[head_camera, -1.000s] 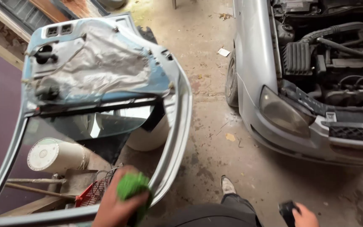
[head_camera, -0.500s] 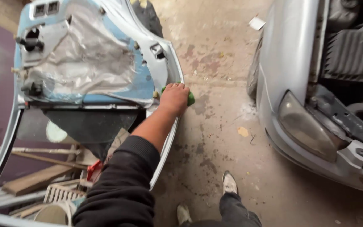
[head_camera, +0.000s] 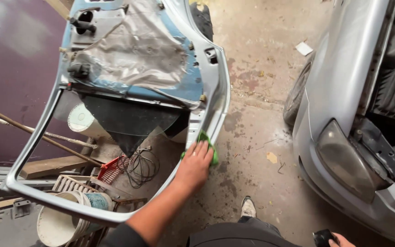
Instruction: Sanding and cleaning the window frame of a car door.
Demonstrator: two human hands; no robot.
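A detached pale blue car door [head_camera: 219, 87] stands propped in front of me, its inner side covered by a crumpled plastic sheet [head_camera: 136, 52]. My left hand [head_camera: 194, 165] presses a green cloth [head_camera: 208, 145] flat against the door's right edge, just below the window line. At the bottom right corner my right hand [head_camera: 341, 240] is only partly in view and grips a small black object [head_camera: 322, 237].
A silver car [head_camera: 344, 87] with its hood open, a headlight [head_camera: 344, 160] and a front tyre [head_camera: 297, 98] stands at the right. Behind the door frame lie white buckets [head_camera: 58, 222], a red crate [head_camera: 112, 169], coiled wire [head_camera: 143, 165] and wooden sticks [head_camera: 33, 131]. My shoe [head_camera: 248, 208] rests on stained concrete.
My left hand with the green cloth has slid down the door's right edge toward me. The view has tilted closer to the door.
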